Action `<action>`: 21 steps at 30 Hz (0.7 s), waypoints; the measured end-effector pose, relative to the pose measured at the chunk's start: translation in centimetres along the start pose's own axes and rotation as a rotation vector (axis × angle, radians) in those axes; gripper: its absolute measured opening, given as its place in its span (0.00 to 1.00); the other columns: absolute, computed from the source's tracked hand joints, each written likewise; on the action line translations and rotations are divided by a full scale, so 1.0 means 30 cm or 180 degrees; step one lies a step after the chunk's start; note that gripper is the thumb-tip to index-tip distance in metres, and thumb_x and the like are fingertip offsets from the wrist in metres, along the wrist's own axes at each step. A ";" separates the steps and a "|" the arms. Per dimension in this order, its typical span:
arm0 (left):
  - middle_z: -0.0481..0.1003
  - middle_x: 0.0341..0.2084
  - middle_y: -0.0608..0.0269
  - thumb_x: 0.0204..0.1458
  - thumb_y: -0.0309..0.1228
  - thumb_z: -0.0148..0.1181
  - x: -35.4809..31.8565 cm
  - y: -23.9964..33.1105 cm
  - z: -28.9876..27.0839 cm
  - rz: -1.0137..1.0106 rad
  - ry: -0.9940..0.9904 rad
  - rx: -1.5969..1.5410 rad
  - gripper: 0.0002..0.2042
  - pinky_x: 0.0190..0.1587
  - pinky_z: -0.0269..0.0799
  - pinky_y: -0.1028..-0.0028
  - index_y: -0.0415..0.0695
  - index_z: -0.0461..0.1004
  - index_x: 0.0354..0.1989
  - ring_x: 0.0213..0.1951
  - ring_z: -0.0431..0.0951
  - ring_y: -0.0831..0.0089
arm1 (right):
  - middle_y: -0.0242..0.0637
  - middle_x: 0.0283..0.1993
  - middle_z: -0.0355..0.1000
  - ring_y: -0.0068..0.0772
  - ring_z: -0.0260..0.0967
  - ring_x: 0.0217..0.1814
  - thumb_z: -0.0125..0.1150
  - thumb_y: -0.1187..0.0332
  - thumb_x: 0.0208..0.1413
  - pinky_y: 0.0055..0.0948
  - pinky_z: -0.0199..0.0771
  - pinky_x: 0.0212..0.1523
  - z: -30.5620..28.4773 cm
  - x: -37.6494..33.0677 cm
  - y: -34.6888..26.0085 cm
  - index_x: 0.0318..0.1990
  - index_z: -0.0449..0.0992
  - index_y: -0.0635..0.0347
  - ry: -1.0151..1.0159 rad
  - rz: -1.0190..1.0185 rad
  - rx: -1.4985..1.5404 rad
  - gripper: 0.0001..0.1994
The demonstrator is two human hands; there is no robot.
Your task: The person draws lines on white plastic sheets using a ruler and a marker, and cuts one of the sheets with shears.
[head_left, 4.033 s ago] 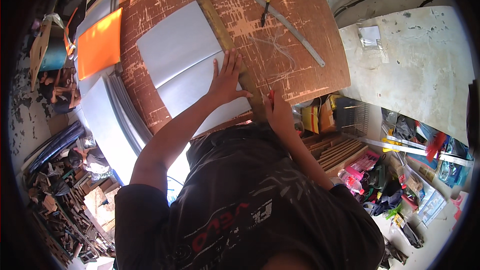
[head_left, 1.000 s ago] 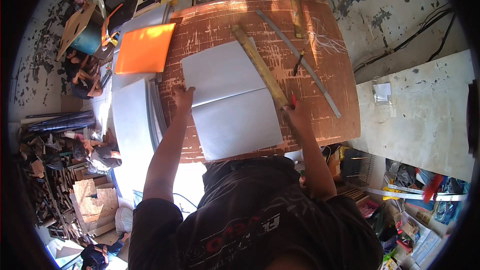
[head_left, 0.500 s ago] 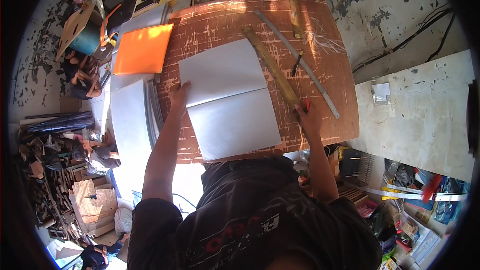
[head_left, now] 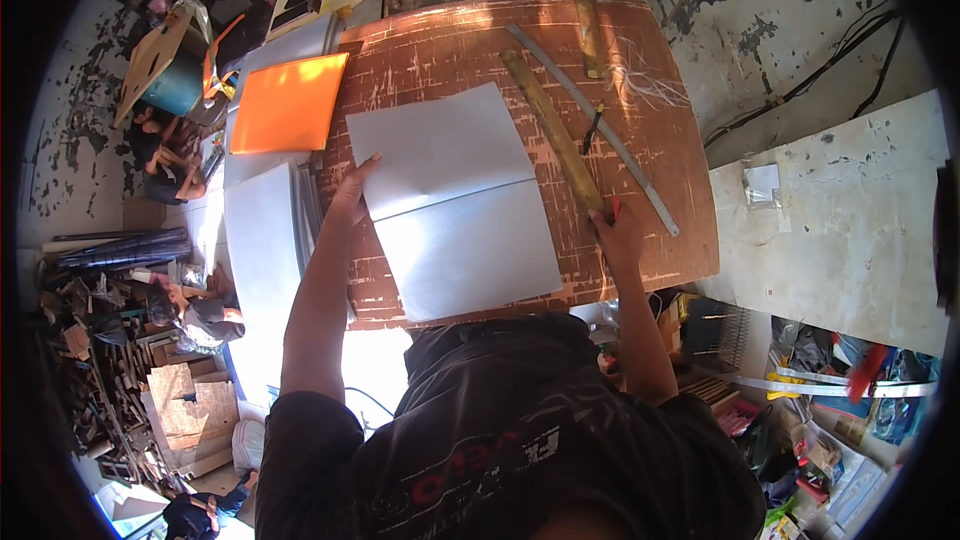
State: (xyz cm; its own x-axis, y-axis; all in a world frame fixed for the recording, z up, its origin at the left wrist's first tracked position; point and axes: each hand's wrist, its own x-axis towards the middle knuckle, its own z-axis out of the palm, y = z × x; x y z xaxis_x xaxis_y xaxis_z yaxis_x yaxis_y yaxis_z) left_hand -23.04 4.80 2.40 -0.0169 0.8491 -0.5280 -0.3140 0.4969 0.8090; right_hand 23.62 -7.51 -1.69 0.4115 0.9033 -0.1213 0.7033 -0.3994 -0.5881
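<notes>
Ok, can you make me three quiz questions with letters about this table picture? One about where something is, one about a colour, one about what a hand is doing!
1. Where is the left hand?
A. on the grey sheet's left edge
B. on the floor
C. on the wall

2. What colour is the square sheet at the table's left corner?
A. green
B. orange
C. black

3. What is the right hand doing?
A. waving in the air
B. pressing the near end of the long wooden straightedge
C. holding a cup

Answers: A, its fingers lie on the grey sheet; B, it is bright orange; B, it rests on that end.

Sheet [head_left: 450, 200] on table [head_left: 420, 55] — ruler [head_left: 555, 135] (right)
</notes>
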 end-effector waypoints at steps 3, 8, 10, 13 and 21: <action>0.75 0.55 0.54 0.57 0.39 0.68 0.051 -0.049 -0.076 -0.0232 -0.0167 -0.0053 0.28 0.61 0.72 0.61 0.40 0.68 0.63 0.56 0.77 0.58 | 0.53 0.37 0.77 0.57 0.77 0.42 0.73 0.52 0.52 0.49 0.74 0.42 -0.003 0.002 -0.022 0.43 0.75 0.66 -0.0026 -0.0112 0.0005 0.24; 0.75 0.55 0.54 0.59 0.38 0.67 0.117 -0.115 -0.122 0.0113 -0.0012 0.0054 0.28 0.63 0.72 0.57 0.40 0.67 0.64 0.57 0.76 0.57 | 0.56 0.41 0.76 0.63 0.76 0.45 0.75 0.54 0.50 0.52 0.74 0.44 0.028 0.012 0.010 0.45 0.72 0.64 0.0080 -0.0276 -0.0148 0.26; 0.75 0.55 0.55 0.59 0.37 0.66 0.123 -0.124 -0.128 0.0203 0.0045 -0.0044 0.27 0.63 0.72 0.57 0.41 0.67 0.64 0.57 0.76 0.57 | 0.56 0.44 0.76 0.63 0.75 0.47 0.76 0.55 0.49 0.53 0.75 0.46 0.026 0.015 0.021 0.49 0.70 0.63 0.0129 -0.0336 -0.0246 0.28; 0.75 0.56 0.55 0.61 0.35 0.64 0.140 -0.142 -0.172 0.0474 0.0131 -0.0317 0.25 0.64 0.71 0.56 0.43 0.67 0.65 0.58 0.76 0.57 | 0.55 0.47 0.74 0.63 0.75 0.49 0.76 0.55 0.50 0.55 0.76 0.46 0.030 0.016 0.015 0.52 0.68 0.63 -0.0026 -0.0279 -0.0268 0.30; 0.72 0.61 0.55 0.65 0.36 0.58 0.167 -0.226 -0.157 0.0497 0.0644 -0.1224 0.24 0.64 0.72 0.52 0.46 0.64 0.67 0.62 0.73 0.54 | 0.52 0.52 0.69 0.63 0.74 0.50 0.76 0.53 0.49 0.57 0.76 0.45 0.033 0.007 0.037 0.52 0.67 0.62 0.0069 -0.0122 -0.0399 0.31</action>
State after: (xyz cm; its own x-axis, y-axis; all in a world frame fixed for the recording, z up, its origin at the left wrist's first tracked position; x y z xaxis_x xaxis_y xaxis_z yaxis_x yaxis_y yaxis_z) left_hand -25.48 4.83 -6.95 -0.2649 0.8373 -0.4782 -0.6217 0.2308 0.7485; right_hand 23.92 -7.61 -3.16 0.3945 0.9152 -0.0825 0.7851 -0.3824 -0.4873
